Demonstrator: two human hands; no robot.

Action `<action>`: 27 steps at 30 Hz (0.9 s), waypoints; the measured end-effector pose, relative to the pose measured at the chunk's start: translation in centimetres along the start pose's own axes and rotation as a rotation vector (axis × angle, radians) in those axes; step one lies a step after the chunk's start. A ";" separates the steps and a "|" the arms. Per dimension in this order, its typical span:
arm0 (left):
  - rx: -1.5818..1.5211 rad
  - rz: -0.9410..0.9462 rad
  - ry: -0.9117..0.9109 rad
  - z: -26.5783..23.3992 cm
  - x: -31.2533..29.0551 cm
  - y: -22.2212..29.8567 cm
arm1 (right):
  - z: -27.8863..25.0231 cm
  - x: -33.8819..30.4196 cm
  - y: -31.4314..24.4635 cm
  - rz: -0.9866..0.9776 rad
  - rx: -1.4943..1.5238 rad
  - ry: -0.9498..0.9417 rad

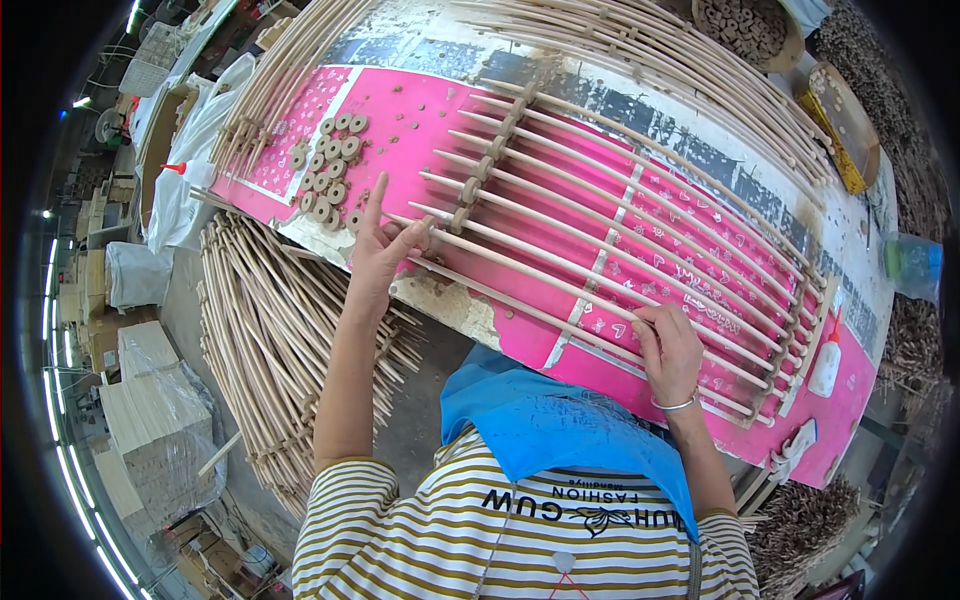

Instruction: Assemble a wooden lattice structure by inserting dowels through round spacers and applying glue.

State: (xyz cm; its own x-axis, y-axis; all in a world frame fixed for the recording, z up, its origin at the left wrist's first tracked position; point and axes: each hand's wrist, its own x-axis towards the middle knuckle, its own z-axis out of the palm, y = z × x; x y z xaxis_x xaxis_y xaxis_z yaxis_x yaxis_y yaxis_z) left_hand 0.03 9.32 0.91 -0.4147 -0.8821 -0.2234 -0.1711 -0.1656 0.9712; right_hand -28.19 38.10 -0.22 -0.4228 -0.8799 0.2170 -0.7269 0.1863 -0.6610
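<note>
Pale wooden rods (pixel 560 236) lie side by side in a rack over the pink sheet, their left ends passing through a row of small wooden rings (pixel 480 167). My left hand (pixel 375 258) is at the near left rod ends. Its index finger points up, apart from the thumb, which touches a wooden ring (pixel 430 226); the other fingers are mostly hidden. Farther right, my right hand (pixel 670 350) pinches one of the near rods between thumb and fingers. A slatted wooden end piece (pixel 797 325) crosses the rods' right ends.
Loose wooden rings (pixel 325 180) lie left of the rack. More rods rest along the table's far side (pixel 660 50) and in a bundle (pixel 270 350) below its left edge. Glue bottles (pixel 826 368) stand at both sides. A yellow box (pixel 840 130) and a ring-filled container (pixel 745 30) are far right.
</note>
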 end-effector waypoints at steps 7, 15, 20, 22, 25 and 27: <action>0.039 0.002 -0.010 0.3 -0.1 0.0 | 0.1 0.1 -0.5 0.012 -0.027 -0.005; 0.091 -0.034 -0.029 0.3 -0.3 -0.1 | 0.4 -0.1 0.3 -0.001 -0.089 -0.051; 0.078 -0.017 -0.015 0.4 -0.2 -0.7 | 0.5 0.2 -0.6 0.068 -0.011 -0.052; 0.058 -0.004 0.004 0.7 -0.1 -0.7 | 0.8 0.0 0.1 0.048 -0.033 -0.043; 0.090 -0.033 -0.005 0.6 -0.3 -0.7 | 0.9 0.1 0.3 0.036 -0.054 -0.039; 0.094 -0.041 -0.008 0.5 -0.2 -0.8 | 0.9 0.2 -0.2 0.046 -0.056 -0.043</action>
State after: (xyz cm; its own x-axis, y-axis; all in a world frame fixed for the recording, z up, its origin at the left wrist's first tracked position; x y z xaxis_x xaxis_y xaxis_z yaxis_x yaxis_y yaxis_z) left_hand -0.16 9.88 0.19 -0.4131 -0.8715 -0.2642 -0.2711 -0.1593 0.9493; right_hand -27.67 37.55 -0.72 -0.4332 -0.8877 0.1556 -0.7369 0.2495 -0.6283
